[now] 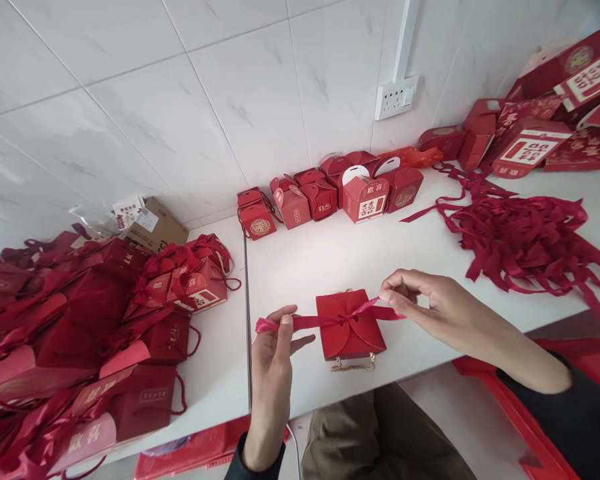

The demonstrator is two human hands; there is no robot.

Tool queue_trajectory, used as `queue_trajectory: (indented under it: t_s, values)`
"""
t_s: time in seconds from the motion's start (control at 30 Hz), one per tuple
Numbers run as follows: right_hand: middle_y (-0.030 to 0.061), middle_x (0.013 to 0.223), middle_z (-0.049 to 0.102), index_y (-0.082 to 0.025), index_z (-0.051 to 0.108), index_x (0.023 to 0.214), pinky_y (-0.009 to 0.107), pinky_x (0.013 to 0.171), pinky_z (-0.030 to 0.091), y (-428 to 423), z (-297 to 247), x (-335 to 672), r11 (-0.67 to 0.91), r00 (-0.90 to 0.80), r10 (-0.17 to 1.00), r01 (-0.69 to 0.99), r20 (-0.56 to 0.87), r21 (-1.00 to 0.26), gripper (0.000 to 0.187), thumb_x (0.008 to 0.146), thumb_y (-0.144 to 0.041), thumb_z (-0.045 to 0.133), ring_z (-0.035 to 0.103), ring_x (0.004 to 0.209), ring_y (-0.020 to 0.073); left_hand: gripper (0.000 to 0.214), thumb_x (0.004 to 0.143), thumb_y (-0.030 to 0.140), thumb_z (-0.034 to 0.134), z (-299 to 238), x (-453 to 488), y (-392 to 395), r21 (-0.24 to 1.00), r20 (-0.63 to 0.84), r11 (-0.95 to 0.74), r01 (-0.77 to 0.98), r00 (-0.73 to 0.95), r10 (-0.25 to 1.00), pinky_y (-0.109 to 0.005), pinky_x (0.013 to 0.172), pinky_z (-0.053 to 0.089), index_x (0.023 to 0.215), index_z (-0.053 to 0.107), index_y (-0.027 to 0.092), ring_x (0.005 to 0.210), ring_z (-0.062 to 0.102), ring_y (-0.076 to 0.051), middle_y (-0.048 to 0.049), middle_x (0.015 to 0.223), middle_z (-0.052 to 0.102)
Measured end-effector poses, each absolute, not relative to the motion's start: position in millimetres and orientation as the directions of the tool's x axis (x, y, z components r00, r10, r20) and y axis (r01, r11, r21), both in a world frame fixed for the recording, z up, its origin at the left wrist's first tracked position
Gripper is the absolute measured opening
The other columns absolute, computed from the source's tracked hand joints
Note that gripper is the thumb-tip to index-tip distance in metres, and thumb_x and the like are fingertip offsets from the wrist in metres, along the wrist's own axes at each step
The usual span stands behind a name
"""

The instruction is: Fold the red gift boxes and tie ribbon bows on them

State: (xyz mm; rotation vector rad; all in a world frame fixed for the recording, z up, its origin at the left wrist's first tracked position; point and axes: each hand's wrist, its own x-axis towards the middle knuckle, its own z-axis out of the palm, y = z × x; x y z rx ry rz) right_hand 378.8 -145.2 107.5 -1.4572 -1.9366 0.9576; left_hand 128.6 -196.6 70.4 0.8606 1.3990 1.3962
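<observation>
A small red gift box (353, 340) with rounded top flaps sits on the white table in front of me. Gold rope handles (354, 365) show at its front and back edges. Across its top runs a crimson ribbon (310, 322), which passes by the holes in the flaps. My left hand (275, 350) pinches one end of the ribbon between thumb and fingers, left of the box. To the right of the box, my right hand (420, 297) is closed on the ribbon's other side, where two strands come together near the fingertips.
Ribboned red boxes (115, 293) crowd the table's left side, beside a cardboard box (157, 223). Several small red boxes (320, 197) line the wall. A heap of crimson ribbons (525, 233) lies at right, with more boxes (530, 147) behind. A socket (396, 99) is on the wall.
</observation>
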Motion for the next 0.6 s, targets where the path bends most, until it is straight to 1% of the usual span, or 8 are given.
queue_trajectory:
  t_s: [0.07,0.13,0.23,0.3,0.37,0.43,0.53,0.6]
  values:
    - [-0.0027,0.062,0.053,-0.027,0.067,0.091,0.027,0.048,0.032,-143.9,113.6,379.3,0.164,-0.287,0.958,0.571,-0.008,-0.804,0.038,0.098,-0.060,0.050,0.041,0.051,0.0143,0.035,0.094,0.050,0.063,71.6,128.2,-195.5,0.987,-0.095,0.051,-0.153,-0.296,0.950,-0.039,0.090,0.062,0.107,0.070,0.018,0.098,0.071,-0.021,-0.0072,0.104,0.071]
    - [-0.0038,0.056,0.050,-0.027,0.069,0.090,0.028,0.047,0.030,-140.7,117.4,383.9,0.192,-0.261,0.965,0.636,0.026,-0.747,0.036,0.095,-0.060,0.054,0.038,0.046,0.0137,0.033,0.095,0.048,0.062,72.1,126.9,-193.9,0.984,-0.064,0.005,-0.176,-0.328,0.943,-0.039,0.095,0.059,0.096,0.072,0.017,0.097,0.071,-0.020,-0.0078,0.106,0.071]
    - [0.0007,0.075,0.067,-0.028,0.073,0.090,0.031,0.055,0.040,-132.3,119.3,397.1,0.291,-0.263,0.955,0.715,0.141,-0.636,0.034,0.092,-0.061,0.062,0.054,0.055,0.0167,0.034,0.094,0.047,0.064,74.0,123.2,-190.5,0.982,-0.061,-0.016,-0.186,-0.400,0.914,-0.038,0.095,0.058,0.085,0.071,0.015,0.093,0.072,-0.019,-0.0082,0.110,0.071]
    - [0.0038,0.089,0.071,-0.029,0.075,0.092,0.035,0.065,0.047,-125.4,120.7,405.5,0.394,-0.344,0.917,0.704,0.202,-0.591,0.037,0.093,-0.062,0.059,0.063,0.070,0.0212,0.030,0.093,0.046,0.066,79.2,120.4,-187.1,0.981,-0.071,-0.007,-0.196,-0.389,0.918,-0.038,0.096,0.057,0.098,0.071,0.017,0.097,0.072,-0.020,-0.0078,0.108,0.073]
    - [0.0069,0.091,0.069,-0.027,0.076,0.091,0.039,0.072,0.049,-119.2,124.0,408.8,0.508,-0.431,0.860,0.675,0.273,-0.535,0.041,0.097,-0.060,0.052,0.064,0.078,0.0247,0.034,0.094,0.047,0.065,89.3,118.7,-181.7,0.981,-0.037,-0.036,-0.189,-0.368,0.929,-0.038,0.097,0.055,0.114,0.068,0.020,0.101,0.071,-0.020,-0.0069,0.103,0.075]
    - [0.0099,0.091,0.065,-0.026,0.078,0.088,0.042,0.077,0.050,-114.8,129.2,404.4,0.594,-0.464,0.802,0.681,0.376,-0.428,0.043,0.101,-0.053,0.047,0.063,0.085,0.0277,0.036,0.097,0.048,0.060,103.6,119.4,-173.4,0.985,0.045,-0.100,-0.143,-0.345,0.937,-0.038,0.095,0.054,0.121,0.066,0.021,0.099,0.071,-0.020,-0.0063,0.098,0.075]
    - [0.0105,0.084,0.061,-0.026,0.080,0.088,0.044,0.076,0.050,-113.4,136.8,384.6,0.596,-0.414,0.737,0.771,0.534,-0.225,0.038,0.103,-0.039,0.047,0.059,0.085,0.0292,0.037,0.101,0.050,0.052,127.0,126.8,-156.2,0.984,0.176,-0.177,0.020,-0.256,0.951,-0.037,0.094,0.053,0.106,0.072,0.020,0.095,0.070,-0.020,-0.0079,0.104,0.075]
    - [0.0084,0.079,0.062,-0.025,0.079,0.098,0.040,0.068,0.051,-115.1,138.3,367.0,0.563,-0.373,0.728,0.804,0.575,-0.191,0.031,0.103,-0.030,0.049,0.060,0.078,0.0270,0.044,0.102,0.051,0.047,139.6,135.8,-143.5,0.967,0.234,-0.214,0.135,-0.151,0.960,-0.036,0.095,0.051,0.090,0.074,0.018,0.101,0.069,-0.021,-0.0089,0.103,0.075]
